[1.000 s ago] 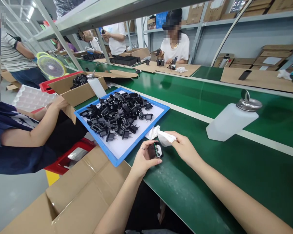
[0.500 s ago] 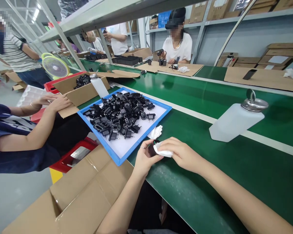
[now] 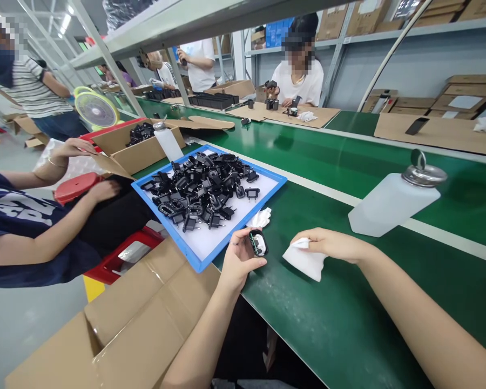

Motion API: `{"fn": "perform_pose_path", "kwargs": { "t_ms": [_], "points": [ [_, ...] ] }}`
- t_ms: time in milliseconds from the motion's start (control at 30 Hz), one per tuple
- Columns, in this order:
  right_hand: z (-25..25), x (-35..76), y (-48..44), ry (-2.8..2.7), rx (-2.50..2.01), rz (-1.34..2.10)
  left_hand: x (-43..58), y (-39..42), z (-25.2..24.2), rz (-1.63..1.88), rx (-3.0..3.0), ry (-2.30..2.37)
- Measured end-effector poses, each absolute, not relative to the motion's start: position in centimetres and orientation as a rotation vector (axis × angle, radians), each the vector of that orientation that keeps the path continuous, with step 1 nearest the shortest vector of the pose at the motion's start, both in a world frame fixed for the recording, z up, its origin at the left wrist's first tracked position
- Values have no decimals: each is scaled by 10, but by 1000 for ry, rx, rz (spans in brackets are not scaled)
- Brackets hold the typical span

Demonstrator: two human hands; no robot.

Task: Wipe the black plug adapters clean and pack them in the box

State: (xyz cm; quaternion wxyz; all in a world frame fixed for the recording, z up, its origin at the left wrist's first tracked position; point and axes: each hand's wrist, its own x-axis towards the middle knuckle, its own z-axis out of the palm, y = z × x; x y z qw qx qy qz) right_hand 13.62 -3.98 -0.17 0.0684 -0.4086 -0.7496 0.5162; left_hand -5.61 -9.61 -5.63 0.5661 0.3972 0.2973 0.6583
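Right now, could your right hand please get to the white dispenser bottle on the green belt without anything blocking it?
Probably yes. The right hand holds only a white wipe, and bare green belt lies between it and the dispenser bottle. The wipe may need setting down first.

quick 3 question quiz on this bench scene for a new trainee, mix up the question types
1. True or false: the left hand holds a small black plug part up off the green belt.
2. Multiple choice: the right hand holds
A) a white cloth
B) the dispenser bottle
C) a screwdriver
3. Fill in: the pile of black plug parts lies in a ____ tray with a white floor.

Key
1. True; the fingers pinch it above the belt.
2. A; the cloth hangs from the fingers, apart from the part.
3. Blue; the tray sits beside a cardboard box.
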Motion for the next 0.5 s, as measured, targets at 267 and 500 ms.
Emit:
{"fn": "perform_pose_path", "kwargs": {
  "t_ms": [267, 500],
  "points": [
    [-10, 112, -54, -2318, -1345, 401, -57, -113, -60, 1454, 1122, 1000],
    [2, 55, -24, -2356, -1241, 380, -62, -133, -66, 1343, 1559, 1315]
  ]
}}
